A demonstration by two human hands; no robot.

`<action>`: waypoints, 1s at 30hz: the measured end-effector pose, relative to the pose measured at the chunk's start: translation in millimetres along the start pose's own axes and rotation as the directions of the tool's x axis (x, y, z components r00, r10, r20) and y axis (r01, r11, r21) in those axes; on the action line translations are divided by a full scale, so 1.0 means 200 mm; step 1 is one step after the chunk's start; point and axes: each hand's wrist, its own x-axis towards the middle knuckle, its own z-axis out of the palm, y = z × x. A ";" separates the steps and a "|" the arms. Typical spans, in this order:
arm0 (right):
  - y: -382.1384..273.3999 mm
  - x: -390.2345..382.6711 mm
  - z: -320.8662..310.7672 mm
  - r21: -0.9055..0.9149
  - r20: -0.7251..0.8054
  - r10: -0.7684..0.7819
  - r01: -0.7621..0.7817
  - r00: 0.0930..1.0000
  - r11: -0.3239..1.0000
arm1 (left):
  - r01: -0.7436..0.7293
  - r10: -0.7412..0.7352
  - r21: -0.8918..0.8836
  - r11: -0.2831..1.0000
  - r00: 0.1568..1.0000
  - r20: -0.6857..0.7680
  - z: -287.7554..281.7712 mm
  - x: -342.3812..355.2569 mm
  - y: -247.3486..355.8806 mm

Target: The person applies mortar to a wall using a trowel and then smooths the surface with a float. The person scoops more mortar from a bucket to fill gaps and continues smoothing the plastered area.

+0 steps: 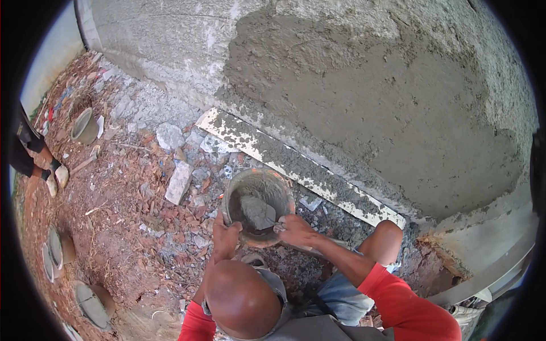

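Between my hands a mortar-crusted bucket (232,196) stands tilted, its mouth toward me. My left hand (226,234) grips the bucket's near left rim, with the thumb on top. At the near right rim, my right hand (294,230) is closed around the handle of a trowel, which is mostly hidden by the fingers. The trowel's blade (271,217) reaches into the bucket, beside a grey lump of wet mortar (253,209). My bent knees (244,298) show at the lower edge and right of the bucket.
A mortar-spattered board (301,179) lies along the foot of a wall with a wet mortar patch (369,113). Rubble and a broken block (179,183) cover the ground at left. Several other buckets (85,126) stand farther left, near another person's feet (57,177).
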 end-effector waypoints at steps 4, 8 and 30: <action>-0.40 0.02 -0.35 -0.225 -0.131 -0.038 0.008 0.991 0.974 | -0.012 0.002 -0.078 0.997 0.992 -0.126 -0.11 -0.05 -0.05; -0.83 0.02 -0.69 -0.500 -0.195 -0.353 0.217 0.915 0.839 | 0.057 -0.079 -0.089 0.994 0.962 -0.263 -0.23 -0.15 0.02; -0.73 0.37 -0.73 -0.223 0.164 -0.214 0.248 0.963 0.943 | 0.102 -0.122 -0.070 0.992 0.901 -0.417 -0.45 -0.30 0.05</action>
